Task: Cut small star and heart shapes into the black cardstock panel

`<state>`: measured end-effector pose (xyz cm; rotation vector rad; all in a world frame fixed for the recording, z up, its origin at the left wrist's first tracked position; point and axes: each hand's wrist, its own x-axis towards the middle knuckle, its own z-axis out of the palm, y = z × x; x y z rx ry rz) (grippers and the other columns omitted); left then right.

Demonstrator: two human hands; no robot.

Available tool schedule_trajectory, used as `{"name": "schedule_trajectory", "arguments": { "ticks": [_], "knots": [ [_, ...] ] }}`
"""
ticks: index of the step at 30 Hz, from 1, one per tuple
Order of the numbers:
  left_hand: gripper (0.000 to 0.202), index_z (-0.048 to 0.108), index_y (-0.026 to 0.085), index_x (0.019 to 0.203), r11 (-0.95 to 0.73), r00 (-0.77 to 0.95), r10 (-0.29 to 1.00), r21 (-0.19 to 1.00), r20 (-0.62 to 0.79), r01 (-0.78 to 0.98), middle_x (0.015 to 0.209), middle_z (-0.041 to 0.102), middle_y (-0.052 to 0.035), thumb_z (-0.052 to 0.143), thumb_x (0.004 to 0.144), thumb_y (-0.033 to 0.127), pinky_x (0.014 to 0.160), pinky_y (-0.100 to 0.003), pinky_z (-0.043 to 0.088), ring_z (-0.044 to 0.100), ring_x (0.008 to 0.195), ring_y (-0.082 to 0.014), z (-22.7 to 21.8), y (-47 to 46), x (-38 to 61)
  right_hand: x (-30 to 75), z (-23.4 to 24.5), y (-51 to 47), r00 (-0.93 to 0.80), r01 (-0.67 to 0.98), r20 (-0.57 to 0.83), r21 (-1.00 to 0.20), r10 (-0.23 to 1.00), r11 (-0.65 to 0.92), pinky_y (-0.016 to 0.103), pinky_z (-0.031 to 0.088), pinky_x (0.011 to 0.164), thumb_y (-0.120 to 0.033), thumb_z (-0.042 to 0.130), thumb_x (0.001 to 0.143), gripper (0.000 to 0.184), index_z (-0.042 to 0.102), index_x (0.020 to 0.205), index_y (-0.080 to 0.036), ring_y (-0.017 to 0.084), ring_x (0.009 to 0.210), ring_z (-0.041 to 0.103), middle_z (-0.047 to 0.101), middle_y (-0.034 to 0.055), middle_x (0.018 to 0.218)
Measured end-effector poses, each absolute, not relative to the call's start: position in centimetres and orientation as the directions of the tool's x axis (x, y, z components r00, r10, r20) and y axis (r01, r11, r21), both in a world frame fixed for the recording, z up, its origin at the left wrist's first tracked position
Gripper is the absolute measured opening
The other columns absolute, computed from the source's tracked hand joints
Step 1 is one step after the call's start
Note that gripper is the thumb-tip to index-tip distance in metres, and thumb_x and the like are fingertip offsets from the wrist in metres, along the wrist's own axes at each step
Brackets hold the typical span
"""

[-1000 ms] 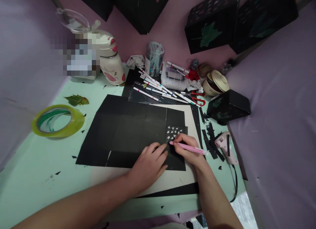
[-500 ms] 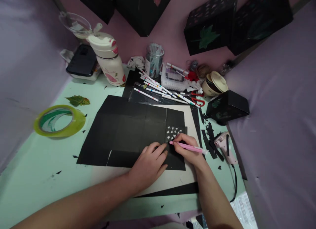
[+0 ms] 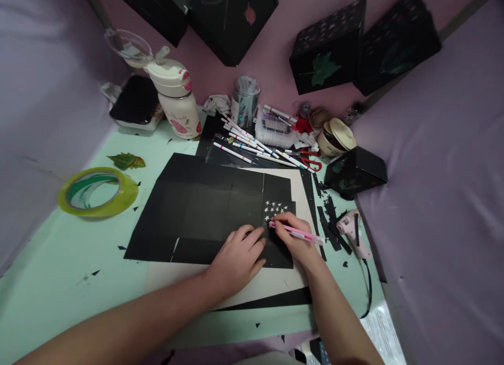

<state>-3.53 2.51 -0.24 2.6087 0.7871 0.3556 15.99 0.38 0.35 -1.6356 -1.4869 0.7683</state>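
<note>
A flat sheet of black card (image 3: 205, 202) with fold lines and a few white slits lies across a white sheet (image 3: 185, 277). White star shapes (image 3: 273, 208) cluster near the card's right side. My right hand (image 3: 294, 238) is closed around a slim pink pen-shaped tool (image 3: 301, 234), its front end at the lower left of the stars. The tool's tip is too small to make out. Just to the left, my left hand (image 3: 238, 260) rests on the card, fingers apart and slightly bent, holding nothing.
A roll of tape (image 3: 98, 193) and a leaf (image 3: 126, 160) lie at left. Behind the card are a bottle (image 3: 179, 110), markers (image 3: 255, 144) and red-handled scissors (image 3: 313, 164). Black scraps (image 3: 331, 223), a small black box (image 3: 356, 170) and a pink glue gun (image 3: 354, 233) stand right.
The whole view has shifted slightly. My right hand and the pink tool have moved a little up beside the stars; my left hand stays on the card.
</note>
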Motion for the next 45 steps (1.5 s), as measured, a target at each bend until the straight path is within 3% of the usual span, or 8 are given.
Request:
{"name": "schedule_trajectory", "arguments": {
  "ticks": [2, 9, 15, 20, 27, 34, 45],
  "knots": [
    [0.034, 0.058, 0.013, 0.116, -0.767, 0.811, 0.571, 0.434, 0.126, 0.472, 0.129, 0.056, -0.0107, 0.063, 0.086, 0.027, 0.089, -0.044, 0.046, 0.045, 0.114, -0.0294, -0.2, 2.5, -3.5, 15.5, 0.3, 0.1, 0.156, 0.547, 0.096, -0.837, 0.983, -0.005, 0.023, 0.044, 0.062, -0.027, 0.057, 0.087, 0.012, 0.065, 0.084, -0.019, 0.013, 0.065, 0.060, 0.068, 0.0002, 0.076],
    [0.033, 0.058, 0.014, 0.115, -0.767, 0.808, 0.573, 0.436, 0.135, 0.471, 0.128, 0.057, -0.0095, 0.064, 0.085, 0.027, 0.090, -0.044, 0.046, 0.045, 0.114, -0.0299, -0.1, 2.5, -3.7, 12.6, 0.2, -1.0, 0.401, 0.567, 0.114, -0.810, 0.909, -0.149, 0.022, 0.040, 0.053, -0.032, 0.056, 0.089, 0.022, 0.059, 0.072, -0.019, 0.011, 0.054, 0.052, 0.058, -0.0030, 0.061],
    [0.029, 0.058, 0.014, 0.112, -0.760, 0.803, 0.579, 0.450, 0.142, 0.468, 0.131, 0.055, -0.0095, 0.064, 0.085, 0.026, 0.091, -0.044, 0.046, 0.045, 0.115, -0.0298, -0.2, 2.5, -3.6, 11.0, -0.5, -1.4, 0.508, 0.583, 0.165, -0.788, 0.845, -0.196, 0.022, 0.045, 0.055, -0.031, 0.061, 0.084, 0.014, 0.060, 0.077, -0.019, 0.013, 0.056, 0.058, 0.063, -0.0014, 0.065],
    [0.030, 0.058, 0.014, 0.112, -0.757, 0.799, 0.582, 0.459, 0.149, 0.465, 0.135, 0.053, -0.0105, 0.064, 0.085, 0.024, 0.090, -0.044, 0.046, 0.044, 0.116, -0.0293, -0.2, 2.4, -3.5, 10.5, -0.9, -1.4, 0.524, 0.621, 0.223, -0.761, 0.822, -0.189, 0.022, 0.044, 0.054, -0.029, 0.057, 0.085, 0.016, 0.060, 0.074, -0.019, 0.012, 0.053, 0.057, 0.063, -0.0012, 0.063],
    [0.029, 0.059, 0.015, 0.114, -0.743, 0.799, 0.587, 0.477, 0.131, 0.468, 0.136, 0.052, -0.0102, 0.061, 0.086, 0.022, 0.091, -0.044, 0.045, 0.044, 0.117, -0.0296, -0.2, 2.4, -3.6, 9.5, -0.6, -1.1, 0.580, 0.598, 0.164, -0.751, 0.798, -0.281, 0.022, 0.040, 0.052, -0.028, 0.056, 0.086, 0.017, 0.055, 0.071, -0.020, 0.012, 0.050, 0.052, 0.058, -0.0035, 0.058],
    [0.029, 0.059, 0.016, 0.115, -0.731, 0.808, 0.580, 0.500, 0.098, 0.464, 0.137, 0.051, -0.0101, 0.058, 0.087, 0.021, 0.094, -0.044, 0.045, 0.044, 0.119, -0.0292, -0.1, 2.6, -3.6, 8.7, -0.9, -1.1, 0.624, 0.596, 0.191, -0.743, 0.757, -0.304, 0.023, 0.038, 0.051, -0.029, 0.055, 0.087, 0.025, 0.047, 0.064, -0.021, 0.012, 0.048, 0.047, 0.052, -0.0043, 0.055],
    [0.028, 0.058, 0.016, 0.116, -0.737, 0.809, 0.577, 0.499, 0.115, 0.455, 0.137, 0.050, -0.0100, 0.056, 0.089, 0.022, 0.094, -0.044, 0.045, 0.044, 0.119, -0.0295, -0.3, 2.5, -3.7, 9.0, -1.1, -1.5, 0.585, 0.603, 0.177, -0.747, 0.792, -0.279, 0.024, 0.039, 0.054, -0.025, 0.054, 0.087, 0.023, 0.046, 0.066, -0.021, 0.012, 0.051, 0.046, 0.049, -0.0043, 0.057]
  ]
}}
